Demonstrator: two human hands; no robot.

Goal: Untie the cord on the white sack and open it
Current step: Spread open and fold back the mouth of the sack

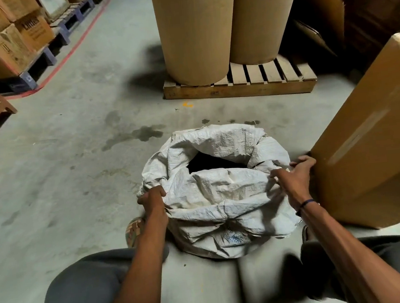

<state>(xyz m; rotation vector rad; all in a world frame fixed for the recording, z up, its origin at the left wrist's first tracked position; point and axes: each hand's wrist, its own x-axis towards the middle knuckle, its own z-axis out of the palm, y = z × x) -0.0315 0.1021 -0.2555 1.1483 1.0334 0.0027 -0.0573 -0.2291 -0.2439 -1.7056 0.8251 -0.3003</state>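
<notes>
Knees: person crouches on the concrete floor (75, 187), grey-clad legs at the bottom of the view, a sandalled foot (134, 231) just left of the sack.
Left hand (152, 197): closed in a fist on the rolled rim at the sack's left side, fabric bunched inside the fingers.
Right hand (295, 176): fingers curled into the rim fabric at the right side, gripping it; a dark band sits on that wrist. Some motion blur here.
White sack (219, 198): stands upright on the floor between the knees, directly between the two hands, touching both. Its mouth (213, 161) gapes dark at the far half; contents cannot be made out.
Cord: none visible at the mouth; judged already off, opening well advanced.
Material: woven plastic cloth, creased and limp, light in itself. Judged soft, rather slick, prone to slide through a loose hold.
Hold points: the folded collar, at opposite sides, as held now; doubled fabric gives the firmest purchase.
Weight: base looks filled and settled; judged heavy enough to stay put while the rim is pulled.
Right neighbour: large cardboard box (368, 135), just beside the right hand, limits room on that side.
Far: wooden pallet (241, 87) bearing two brown paper rolls (194, 29), well apart from the sack.
</notes>
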